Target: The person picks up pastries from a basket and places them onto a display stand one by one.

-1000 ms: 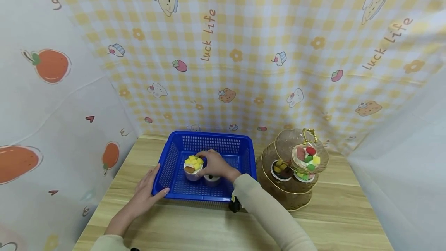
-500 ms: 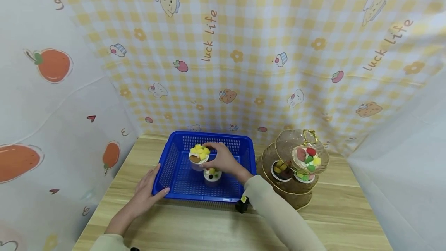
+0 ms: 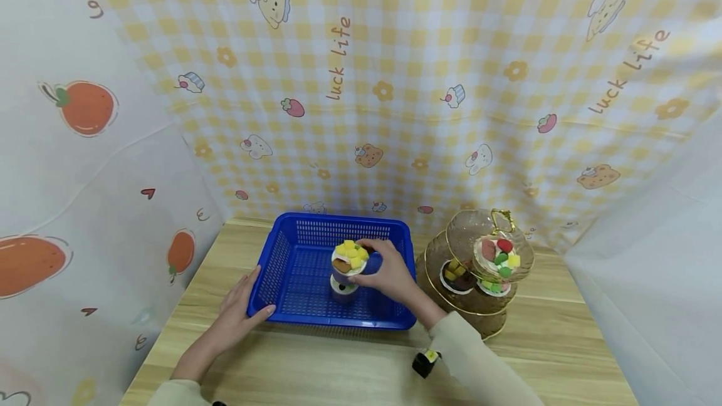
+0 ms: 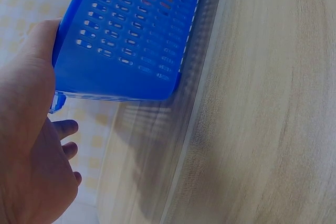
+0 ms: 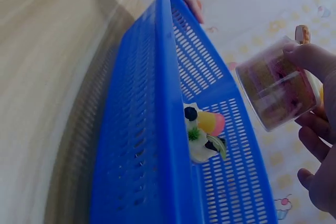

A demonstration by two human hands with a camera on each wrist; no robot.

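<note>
My right hand [image 3: 389, 271] grips a clear dessert cup [image 3: 345, 262] between thumb and fingers. Layers of brown and pink cake [image 5: 278, 87] show through its wall, under yellow cubes and a biscuit. It is held up over the blue basket [image 3: 316, 323]. Below it in the basket stands a second dessert cup [image 3: 343, 293], topped with cream, dark berries and fruit pieces [image 5: 202, 132]; the head view shows it partly covered by the held cup. At the basket's front left corner my left hand [image 3: 237, 306] holds the rim, thumb along the front side and fingers along the left.
Right of the basket stands a tiered stand [image 3: 451, 306] with gold rims. A fruit-topped dessert [image 3: 497, 257] sits on its top tier, and more desserts [image 3: 457, 276] lie lower. A checked curtain [image 3: 417, 111] hangs behind the wooden table [image 3: 316, 368].
My right hand has lifted the cup with yellow cubes from the basket floor and carried it to the right, over the other cup. The left hand stays on the basket.
</note>
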